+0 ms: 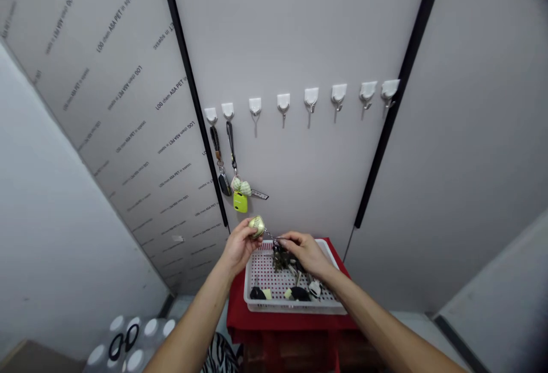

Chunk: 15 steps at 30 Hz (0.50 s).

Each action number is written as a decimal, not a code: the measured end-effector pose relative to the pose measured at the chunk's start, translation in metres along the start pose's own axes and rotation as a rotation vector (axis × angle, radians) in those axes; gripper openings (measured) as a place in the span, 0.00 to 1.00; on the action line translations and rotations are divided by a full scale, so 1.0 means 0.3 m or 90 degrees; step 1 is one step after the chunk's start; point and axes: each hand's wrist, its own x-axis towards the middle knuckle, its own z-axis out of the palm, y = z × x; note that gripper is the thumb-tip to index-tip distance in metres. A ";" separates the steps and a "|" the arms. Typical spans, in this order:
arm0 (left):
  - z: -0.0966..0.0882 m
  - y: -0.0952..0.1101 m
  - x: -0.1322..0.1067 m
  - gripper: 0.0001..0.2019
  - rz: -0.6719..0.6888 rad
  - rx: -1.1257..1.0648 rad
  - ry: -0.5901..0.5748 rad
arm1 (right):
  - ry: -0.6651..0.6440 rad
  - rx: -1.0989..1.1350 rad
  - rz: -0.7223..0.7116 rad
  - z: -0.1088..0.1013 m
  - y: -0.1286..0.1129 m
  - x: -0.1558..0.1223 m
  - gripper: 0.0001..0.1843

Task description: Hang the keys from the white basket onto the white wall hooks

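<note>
My left hand (240,245) pinches a pale gold keychain charm (257,226) between thumb and fingers, above the basket's back left corner. From the charm a short metal chain (269,234) runs to my right hand (305,252). My right hand is closed at the chain's far end, where a bunch of dark keys (280,259) hangs just over the basket; its fingertips partly hide the ring. Below both hands is a white perforated plastic basket (295,307) holding more keys and several small black, white and pale yellow items.
Adhesive white hooks (283,102) line the grey wall panel. From the two leftmost hang a black-strapped car key (224,183) and a strap with a lime-green key fob (240,202). The basket rests on a red-covered stand (240,319). Capped bottles (150,328) stand at lower left.
</note>
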 end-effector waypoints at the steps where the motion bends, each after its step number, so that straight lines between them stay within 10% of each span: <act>1: -0.014 -0.001 0.002 0.10 0.001 0.022 0.007 | 0.009 -0.026 -0.007 -0.014 -0.010 0.006 0.11; 7: -0.053 0.010 0.028 0.09 0.056 0.254 0.109 | -0.012 -0.082 0.022 -0.078 -0.113 0.086 0.10; 15: 0.154 0.240 0.084 0.10 0.422 0.389 0.048 | 0.102 0.102 -0.064 -0.126 -0.399 0.287 0.06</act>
